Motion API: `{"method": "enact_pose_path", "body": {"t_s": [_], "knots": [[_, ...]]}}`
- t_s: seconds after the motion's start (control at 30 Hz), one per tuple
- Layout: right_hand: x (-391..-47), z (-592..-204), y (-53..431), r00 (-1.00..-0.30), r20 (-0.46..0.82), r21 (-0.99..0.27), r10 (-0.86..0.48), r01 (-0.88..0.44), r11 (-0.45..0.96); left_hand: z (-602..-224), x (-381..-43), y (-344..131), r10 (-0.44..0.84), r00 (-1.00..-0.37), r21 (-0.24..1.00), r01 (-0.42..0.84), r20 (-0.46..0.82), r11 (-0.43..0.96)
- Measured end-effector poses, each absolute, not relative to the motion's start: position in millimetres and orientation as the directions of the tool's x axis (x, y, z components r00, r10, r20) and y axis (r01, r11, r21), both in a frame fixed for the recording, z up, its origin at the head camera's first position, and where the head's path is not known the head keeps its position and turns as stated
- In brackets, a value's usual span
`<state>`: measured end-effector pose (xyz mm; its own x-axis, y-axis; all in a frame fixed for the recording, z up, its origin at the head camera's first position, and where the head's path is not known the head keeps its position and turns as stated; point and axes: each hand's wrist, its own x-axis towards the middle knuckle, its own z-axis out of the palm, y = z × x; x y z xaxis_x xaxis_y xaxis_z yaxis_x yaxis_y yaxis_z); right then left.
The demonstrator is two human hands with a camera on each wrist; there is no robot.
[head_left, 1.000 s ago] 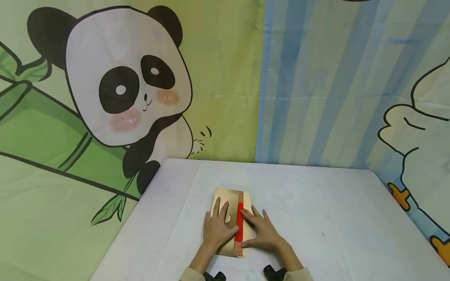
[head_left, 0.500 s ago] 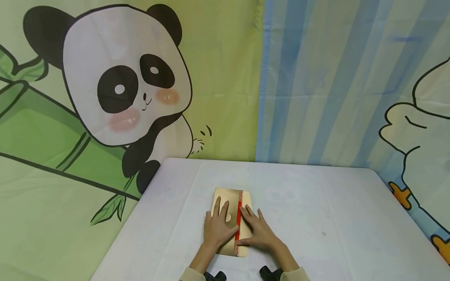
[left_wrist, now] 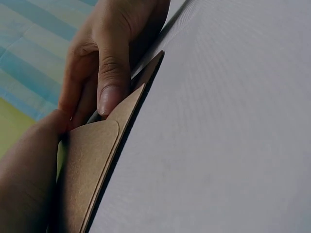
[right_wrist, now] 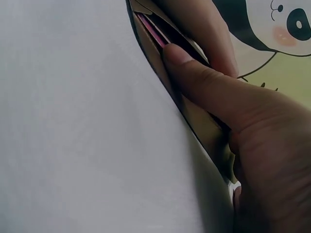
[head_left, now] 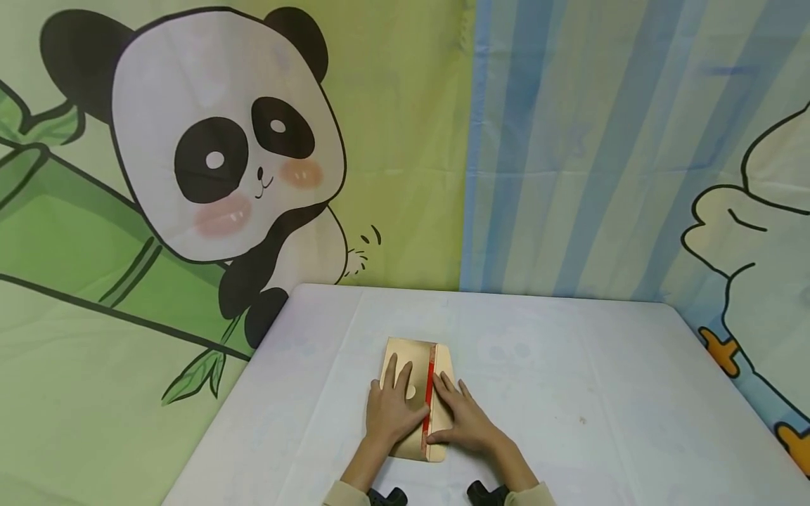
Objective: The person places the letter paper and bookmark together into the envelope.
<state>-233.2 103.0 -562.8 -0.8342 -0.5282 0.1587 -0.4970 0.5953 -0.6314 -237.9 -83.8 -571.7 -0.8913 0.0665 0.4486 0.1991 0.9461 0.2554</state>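
A brown kraft paper envelope [head_left: 408, 349] lies on the white table, its flap side to the right. A flat red item with patterned ends [head_left: 429, 386] shows as a narrow strip at the envelope's mouth; the rest of it is hidden inside. My left hand [head_left: 391, 414] rests spread on the envelope's body, thumb reaching to the strip. My right hand [head_left: 467, 420] touches the strip's right edge with thumb and fingertips, over the flap. From the right wrist, the thumb [right_wrist: 180, 54] meets the pinkish edge [right_wrist: 153, 30] in the envelope's slot. In the left wrist view the paper corner [left_wrist: 92, 155] shows between both hands.
The white table [head_left: 569, 365] reaches back to a printed cloth backdrop [head_left: 405, 176] with a panda. Black wrist devices [head_left: 487, 493] sit at the cuffs, near the table's front.
My right hand has moved slightly left, and the red item has slid further into the envelope, so its visible strip is narrower. My left hand has stayed in place.
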Motion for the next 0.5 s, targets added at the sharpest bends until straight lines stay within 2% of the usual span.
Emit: {"method": "enact_pose_path", "body": {"t_s": [0.5], "knots": [[-239.4, -562.0, 103.5, -0.787, 0.207, -0.580, -0.581, -0.577, 0.575, -571.7, -236.9, -84.3, 0.084, -0.899, 0.246, 0.206, 0.429, 0.947]]}}
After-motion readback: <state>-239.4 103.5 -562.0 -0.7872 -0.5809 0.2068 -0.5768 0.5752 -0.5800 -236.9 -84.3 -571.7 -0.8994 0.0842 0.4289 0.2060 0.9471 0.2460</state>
